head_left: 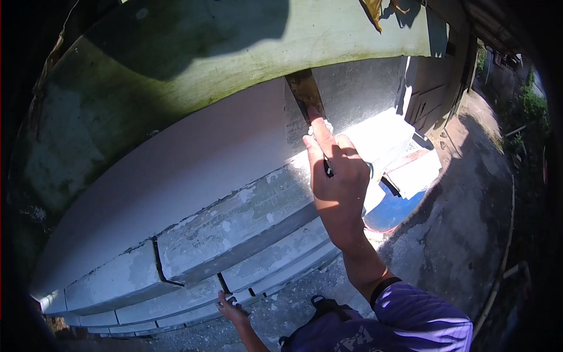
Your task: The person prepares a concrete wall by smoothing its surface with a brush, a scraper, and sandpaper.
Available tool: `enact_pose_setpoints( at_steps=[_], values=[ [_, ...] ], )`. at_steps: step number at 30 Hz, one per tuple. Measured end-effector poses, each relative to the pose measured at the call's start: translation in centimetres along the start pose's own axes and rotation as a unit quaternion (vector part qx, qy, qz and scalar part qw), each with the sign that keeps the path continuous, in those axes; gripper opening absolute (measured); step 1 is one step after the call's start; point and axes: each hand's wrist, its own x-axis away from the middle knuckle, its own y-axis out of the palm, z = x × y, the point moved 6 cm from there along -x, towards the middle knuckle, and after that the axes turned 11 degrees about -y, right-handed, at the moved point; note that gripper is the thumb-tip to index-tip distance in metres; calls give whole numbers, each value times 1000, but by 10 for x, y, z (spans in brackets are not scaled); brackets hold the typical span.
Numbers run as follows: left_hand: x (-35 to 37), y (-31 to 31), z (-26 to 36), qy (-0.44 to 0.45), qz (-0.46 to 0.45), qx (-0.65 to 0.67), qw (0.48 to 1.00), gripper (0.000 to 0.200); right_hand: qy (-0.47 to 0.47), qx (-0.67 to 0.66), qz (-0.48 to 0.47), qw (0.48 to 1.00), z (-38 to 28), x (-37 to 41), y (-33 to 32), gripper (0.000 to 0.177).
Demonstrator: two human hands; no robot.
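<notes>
My right hand [343,176] grips a wide putty knife [305,91], its index finger stretched along the metal blade. White paste sits by the fingertips. The blade lies against the grey upper part of the wall [358,88], just under the green mossy overhang. Beside the lower stepped ledge [234,220] is my left hand [230,306], low in the view, its fingers curled around something small and dark that I cannot make out.
Right of the ledge stands a blue drum [393,208] with white sheets or boards [410,167] on top. The green overhang [223,64] crosses above the wall. Concrete ground [451,234] runs along the right, with plants beyond. Dry leaves hang at the top.
</notes>
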Motion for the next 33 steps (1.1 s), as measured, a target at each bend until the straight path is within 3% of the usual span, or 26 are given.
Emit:
enact_pose_setpoints(
  at_steps=[4, 5, 8, 11, 14, 16, 21, 23, 26, 29, 32, 33],
  values=[
    [-7, 0, -5, 8, 5, 1, 1000, 50, -28, -2, 54, 998, 1, -14, 6, 26],
    [-6, 2, -4, 13, 0, 6, 1000, 51, -22, -39, 82, 996, -5, -15, 2, 18],
    [8, 4, 6, -8, -23, -18, 1000, 54, 3, -20, 53, 998, -5, -10, -4, 18],
    [-7, 2, -5, 16, -8, -25, 1000, 55, -26, -56, 12, 998, 2, 21, -10, 28],
    [-4, 6, -8, 12, -30, 10, 999, 57, 41, -185, -11, 982, -17, 67, -26, 43],
    [-8, 5, -10, 10, -47, 7, 999, 60, 36, -243, -49, 968, -39, 104, -30, 51],
    [-18, 0, -15, -9, -66, -17, 998, 71, 112, -375, -207, 897, -75, 205, -28, 53],
    [-20, -1, -18, -22, -73, -27, 997, 76, 144, -400, -297, 855, -86, 238, -36, 52],
    [-14, 3, -13, -19, -112, -7, 993, 82, 194, -495, -345, 774, -103, 259, -54, 52],
    [-55, -2, -43, -35, -178, 13, 983, 88, 202, -518, -376, 741, -115, 285, -65, 62],
    [-33, -1, -28, -84, -220, -56, 970, 91, 347, -461, -464, 672, -118, 290, -76, 73],
    [-29, -2, -23, -89, -216, -97, 968, 90, 349, -461, -436, 689, -118, 292, -79, 74]
  ],
)
